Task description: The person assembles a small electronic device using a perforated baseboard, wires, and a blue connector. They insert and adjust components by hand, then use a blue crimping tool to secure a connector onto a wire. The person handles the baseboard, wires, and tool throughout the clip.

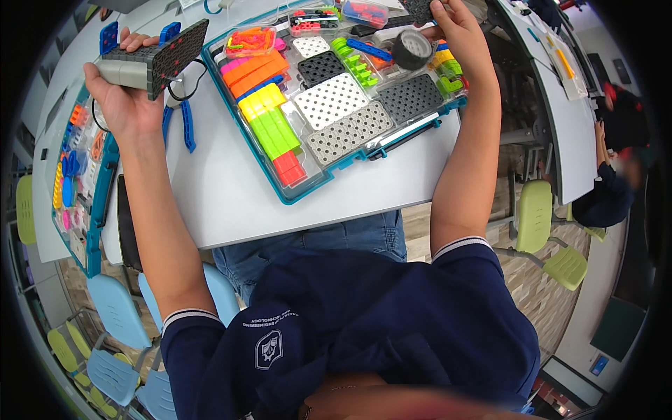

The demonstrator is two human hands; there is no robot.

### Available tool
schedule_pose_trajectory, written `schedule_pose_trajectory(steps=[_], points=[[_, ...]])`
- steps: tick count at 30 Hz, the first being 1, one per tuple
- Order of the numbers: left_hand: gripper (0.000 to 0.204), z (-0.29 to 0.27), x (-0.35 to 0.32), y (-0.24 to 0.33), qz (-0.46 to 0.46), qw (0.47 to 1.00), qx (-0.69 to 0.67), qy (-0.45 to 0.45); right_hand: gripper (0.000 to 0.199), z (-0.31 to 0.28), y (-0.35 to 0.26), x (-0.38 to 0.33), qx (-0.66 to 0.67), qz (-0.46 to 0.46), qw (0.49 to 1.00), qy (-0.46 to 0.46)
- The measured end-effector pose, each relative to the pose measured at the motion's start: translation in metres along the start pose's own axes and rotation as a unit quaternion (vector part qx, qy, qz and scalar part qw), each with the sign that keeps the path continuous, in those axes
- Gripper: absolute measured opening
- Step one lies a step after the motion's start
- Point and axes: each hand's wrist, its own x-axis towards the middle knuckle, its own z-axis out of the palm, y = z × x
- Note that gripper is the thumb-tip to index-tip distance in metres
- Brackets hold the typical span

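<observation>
My left hand (134,112) is raised at the upper left, its fingers closed round a construction-kit assembly (126,73). This has a grey block, a dark perforated plate with red pegs, and two blue brackets; a black cable hangs by it. At the top right, my right hand (458,31) pinches a dark perforated plate (418,10), partly cut off by the picture's edge. Just below those fingers is a grey-and-black wheel (411,50); I cannot tell whether it is joined to the held plate. Under it lies an open teal-edged parts case (246,133).
Colourful beams, panels and small boxes fill the case on the white table (210,210). Blue pliers-like tool (187,126) lies left of it. A second parts case (98,210) stands at the left edge. Chairs (535,217) and another person (609,185) are at the right.
</observation>
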Motion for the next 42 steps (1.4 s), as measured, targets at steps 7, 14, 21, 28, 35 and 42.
schedule_pose_trajectory(steps=[7,14,21,28,35,42], points=[[0.060,-0.003,0.001,0.000,-0.004,1.000,0.013,0.007,0.010,-0.006,-0.010,-0.009,0.042,0.051,0.998,-0.016],[0.060,-0.003,0.001,-0.001,-0.012,1.000,0.010,0.010,0.010,-0.036,-0.018,-0.023,0.032,-0.015,0.998,0.055],[0.059,-0.003,0.001,0.001,-0.023,1.000,-0.012,0.005,0.029,-0.039,-0.040,-0.080,0.074,0.027,0.989,-0.122],[0.065,-0.005,0.002,0.000,-0.040,0.998,-0.047,-0.017,0.027,-0.008,-0.021,-0.101,0.169,0.025,0.984,-0.040],[0.066,-0.005,0.002,0.000,-0.020,1.000,-0.006,0.004,0.026,-0.005,-0.012,-0.072,0.182,-0.025,0.982,-0.045],[0.064,-0.014,0.004,0.005,-0.025,0.999,-0.028,-0.005,0.024,-0.001,-0.002,-0.067,0.164,0.013,0.985,-0.054]])
